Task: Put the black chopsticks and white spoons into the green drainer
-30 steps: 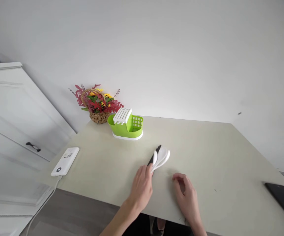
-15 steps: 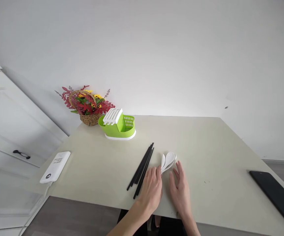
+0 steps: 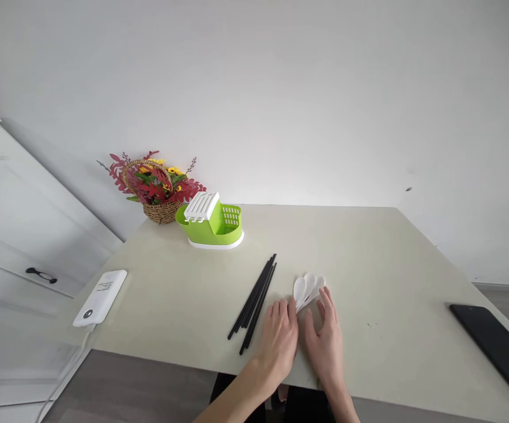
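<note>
White spoons (image 3: 310, 286), several of them, lie fanned out with their bowls pointing away from me. My left hand (image 3: 278, 338) is closed over their handle ends, which it hides. On the right side of the fan, my right hand (image 3: 325, 335) has its thumb and fingers apart, its fingertips close against the rightmost spoon; whether they touch it I cannot tell. Several black chopsticks (image 3: 254, 302) lie in a loose slanted bundle just left of my left hand.
A green and white utensil caddy (image 3: 213, 232) stands toward the back left of the table, in front of a basket of artificial flowers (image 3: 160, 211). A white power bank (image 3: 101, 298) with a cable lies at the left edge, a black phone (image 3: 492, 346) at the right.
The spoons have shifted slightly right and spread from an overlapping cluster into a fan. Both hands have moved a little to the right. The chopsticks stay put.
</note>
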Available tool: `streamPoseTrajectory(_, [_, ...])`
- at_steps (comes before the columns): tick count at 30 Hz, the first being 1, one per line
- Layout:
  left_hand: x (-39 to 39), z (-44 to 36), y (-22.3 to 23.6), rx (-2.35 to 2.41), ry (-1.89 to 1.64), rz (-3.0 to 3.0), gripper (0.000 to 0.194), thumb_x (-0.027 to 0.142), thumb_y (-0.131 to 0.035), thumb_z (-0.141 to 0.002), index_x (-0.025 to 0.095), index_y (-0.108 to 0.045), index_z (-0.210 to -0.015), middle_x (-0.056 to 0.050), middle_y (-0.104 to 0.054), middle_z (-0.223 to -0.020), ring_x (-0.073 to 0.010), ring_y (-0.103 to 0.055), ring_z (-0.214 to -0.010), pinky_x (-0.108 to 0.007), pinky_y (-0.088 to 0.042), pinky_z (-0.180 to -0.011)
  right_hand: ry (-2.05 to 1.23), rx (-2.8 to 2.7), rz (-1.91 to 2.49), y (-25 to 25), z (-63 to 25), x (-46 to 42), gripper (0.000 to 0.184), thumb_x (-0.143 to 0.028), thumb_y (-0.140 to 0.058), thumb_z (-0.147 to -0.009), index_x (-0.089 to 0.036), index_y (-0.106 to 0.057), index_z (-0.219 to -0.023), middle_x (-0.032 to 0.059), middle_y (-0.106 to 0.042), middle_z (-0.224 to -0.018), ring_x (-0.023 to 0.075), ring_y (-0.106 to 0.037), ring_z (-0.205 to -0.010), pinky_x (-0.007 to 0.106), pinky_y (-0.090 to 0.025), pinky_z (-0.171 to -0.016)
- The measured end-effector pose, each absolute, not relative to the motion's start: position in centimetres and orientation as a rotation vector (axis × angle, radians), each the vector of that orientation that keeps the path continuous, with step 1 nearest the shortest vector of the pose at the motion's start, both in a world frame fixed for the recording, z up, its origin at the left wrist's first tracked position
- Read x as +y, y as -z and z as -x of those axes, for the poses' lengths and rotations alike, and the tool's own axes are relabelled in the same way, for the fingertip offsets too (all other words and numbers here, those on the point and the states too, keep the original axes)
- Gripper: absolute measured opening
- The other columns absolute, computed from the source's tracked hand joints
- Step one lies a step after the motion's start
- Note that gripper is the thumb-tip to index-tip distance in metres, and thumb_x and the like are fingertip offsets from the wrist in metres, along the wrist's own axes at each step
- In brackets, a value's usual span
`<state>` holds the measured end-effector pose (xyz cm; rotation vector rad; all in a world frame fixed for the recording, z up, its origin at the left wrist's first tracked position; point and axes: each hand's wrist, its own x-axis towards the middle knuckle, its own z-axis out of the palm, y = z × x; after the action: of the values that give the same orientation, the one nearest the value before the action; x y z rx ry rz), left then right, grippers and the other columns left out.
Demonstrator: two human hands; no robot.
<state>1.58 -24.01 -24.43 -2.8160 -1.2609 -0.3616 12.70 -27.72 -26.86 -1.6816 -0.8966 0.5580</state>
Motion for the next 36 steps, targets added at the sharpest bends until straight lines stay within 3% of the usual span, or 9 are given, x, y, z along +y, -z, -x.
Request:
streamPoseTrajectory(9, [-24.7, -1.1, 23.6, -1.217, 0.307, 2.807, 0.061, 0.005, -0.051, -0.09, 0.009, -0.042, -0.151, -0.017, -0.064, -0.118, -0.0328, -0.063, -0.106, -0.049, -0.055, -0.094, -0.504, -0.858, 1.725, 26.2, -12.9, -27.6, 0.064, -0.052, -0.05, -0.096, -0.026, -0.043, -0.154, 0.0109, -0.034, -0.168, 0.0367, -0.042, -0.147, 0.056, -0.043, -0.112])
streamPoseTrajectory(16, [-25.9, 0.2, 22.8, -1.32, 0.42, 2.89, 0.068, 0.018, -0.054, -0.099, 0.014, -0.027, -0.161, -0.019, -0.064, -0.123, -0.0348, -0.065, -0.112, -0.05, -0.056, -0.092, -0.432, -0.888, 1.816, 26.1, -13.0, -28.8, 0.062, -0.053, -0.046, -0.098, -0.025, -0.044, -0.152, 0.0136, -0.034, -0.166, 0.0383, -0.041, -0.147, 0.054, -0.044, -0.108])
streamPoseTrajectory(20, [-26.3, 1.8, 22.5, -1.364, 0.437, 2.971, 0.075, 0.037, -0.055, -0.103, 0.02, -0.018, -0.165, -0.019, -0.063, -0.133, -0.0385, -0.064, -0.123, -0.056, -0.056, -0.097, -0.421, -0.962, 1.868, 26.3, -14.4, -29.8, 0.062, -0.054, -0.047, -0.097, -0.026, -0.044, -0.153, 0.0127, -0.035, -0.165, 0.0382, -0.044, -0.143, 0.05, -0.048, -0.102])
streamPoseTrajectory(23, [-25.4, 3.5, 21.5, -1.348, 0.5, 3.031, 0.077, 0.05, -0.053, -0.103, 0.025, -0.016, -0.165, -0.019, -0.055, -0.148, -0.04, -0.054, -0.139, -0.058, -0.053, -0.105, -0.385, -1.001, 1.959, 26.4, -16.2, -30.6, 0.06, -0.055, -0.048, -0.097, -0.028, -0.045, -0.151, 0.0107, -0.035, -0.165, 0.0381, -0.044, -0.144, 0.049, -0.046, -0.101])
streamPoseTrajectory(29, [-19.0, 7.2, 16.5, -1.368, 0.819, 2.748, 0.063, 0.046, -0.05, -0.105, 0.021, -0.029, -0.158, -0.019, -0.03, -0.168, -0.0366, -0.023, -0.158, -0.058, -0.037, -0.123, -0.328, -0.967, 1.992, 27.2, -17.9, -31.5, 0.055, -0.057, -0.048, -0.096, -0.026, -0.053, -0.141, 0.0108, -0.048, -0.157, 0.0381, -0.052, -0.136, 0.046, -0.046, -0.095])
streamPoseTrajectory(32, [-14.0, 9.3, 13.8, -1.38, 0.955, 2.507, 0.058, 0.043, -0.049, -0.105, 0.018, -0.034, -0.155, -0.02, -0.029, -0.168, -0.0362, -0.02, -0.159, -0.06, -0.026, -0.127, -0.318, -1.001, 1.995, 27.4, -17.7, -31.5, 0.055, -0.057, -0.047, -0.096, -0.027, -0.053, -0.141, 0.0104, -0.048, -0.157, 0.0373, -0.052, -0.135, 0.044, -0.046, -0.091])
streamPoseTrajectory(36, [-7.1, 11.9, 12.4, -1.442, 0.995, 2.324, 0.056, 0.046, -0.05, -0.104, 0.015, -0.044, -0.15, -0.021, -0.034, -0.166, -0.0383, -0.017, -0.159, -0.06, -0.025, -0.126, -0.313, -0.987, 1.987, 27.4, -17.5, -31.4, 0.055, -0.057, -0.048, -0.096, -0.026, -0.053, -0.14, 0.0103, -0.048, -0.157, 0.036, -0.053, -0.134, 0.041, -0.048, -0.086])
